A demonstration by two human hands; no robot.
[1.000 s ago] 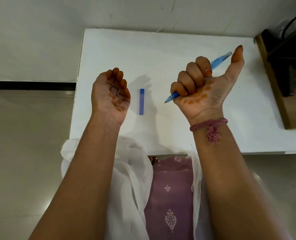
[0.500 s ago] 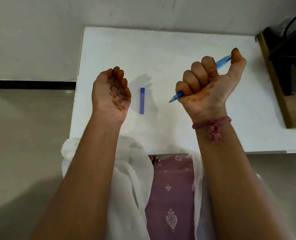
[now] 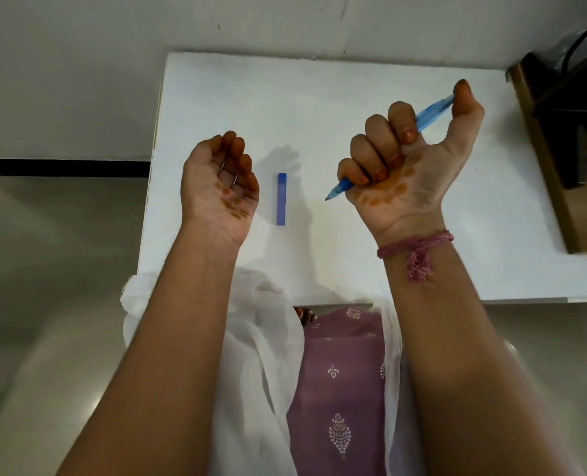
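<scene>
Above a white table (image 3: pixel 319 97), seen from the person's own head, both forearms are raised with the palms turned back toward the camera. On the right, the right hand (image 3: pixel 408 166) makes a fist around a blue pen (image 3: pixel 434 111): four fingers curl tightly over the barrel and the thumb tip rests on the pen's top end. The pen slants across the fist, its writing tip poking out low on the left side and held clear of the table. A pink thread bracelet (image 3: pixel 419 249) circles that wrist. The left hand (image 3: pixel 216 187) is held up well apart from the pen, fingers loosely curled over the palm, holding nothing. Between the two hands, a small blue rectangular stick (image 3: pixel 281 199) lies flat on the table.
</scene>
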